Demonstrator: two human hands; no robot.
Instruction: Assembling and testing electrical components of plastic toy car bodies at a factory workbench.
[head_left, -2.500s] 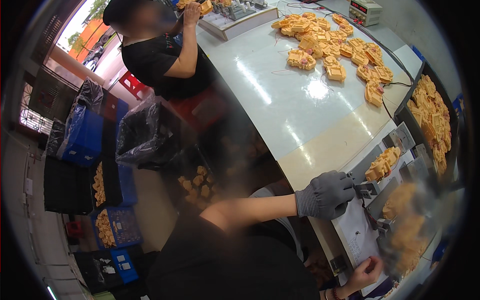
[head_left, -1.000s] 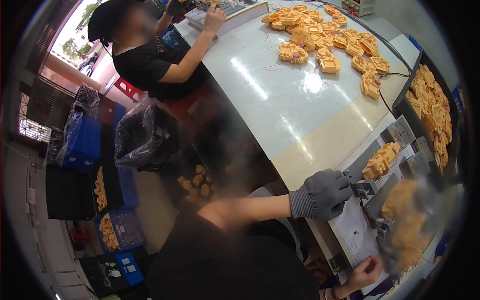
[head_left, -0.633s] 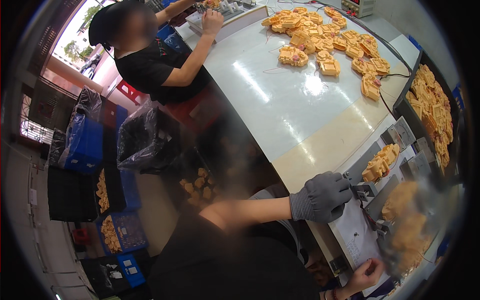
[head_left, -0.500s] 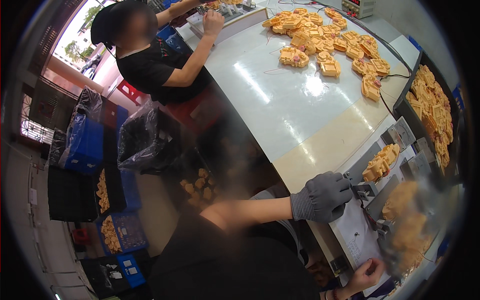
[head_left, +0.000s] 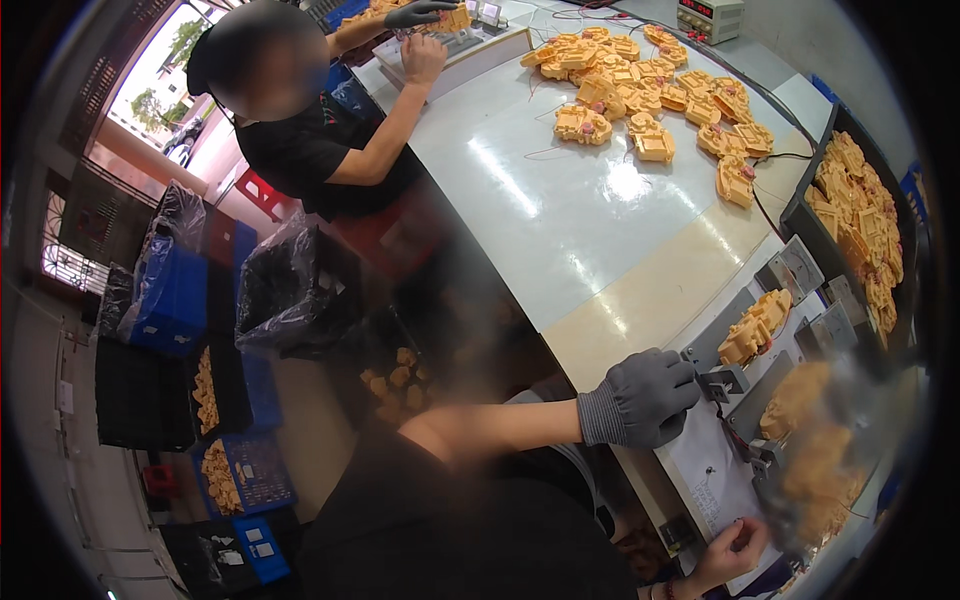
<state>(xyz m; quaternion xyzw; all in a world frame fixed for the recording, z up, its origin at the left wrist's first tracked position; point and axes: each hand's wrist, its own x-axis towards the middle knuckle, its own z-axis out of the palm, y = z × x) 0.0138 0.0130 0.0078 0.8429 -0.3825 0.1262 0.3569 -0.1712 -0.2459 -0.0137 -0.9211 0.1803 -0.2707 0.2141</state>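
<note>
My left hand (head_left: 652, 398), in a grey knit glove, is closed at the near edge of a metal fixture (head_left: 722, 382); whatever its fingers hold is hidden beneath them. A yellow plastic housing (head_left: 755, 328) with a bit of red wire rests on the fixture, just beyond that hand. Bare and curled, my right hand (head_left: 735, 550) lies low at the right beside a white sheet (head_left: 705, 480); its fingertips are pressed together, and I cannot make out anything in them. Close to the lens, more yellow parts (head_left: 810, 450) appear blurred.
Many yellow housings with thin wires lie piled on the white table (head_left: 500, 250). A black bin (head_left: 800, 215) of them stands at the right, a power supply (head_left: 710, 18) at the back. A co-worker (head_left: 320, 120) sits far left. Crates (head_left: 170, 300) line the floor.
The view has shifted slightly. Both my hands keep nearly the same pose and place. The co-worker's gloved hand now shows at the top, over a yellow part.
</note>
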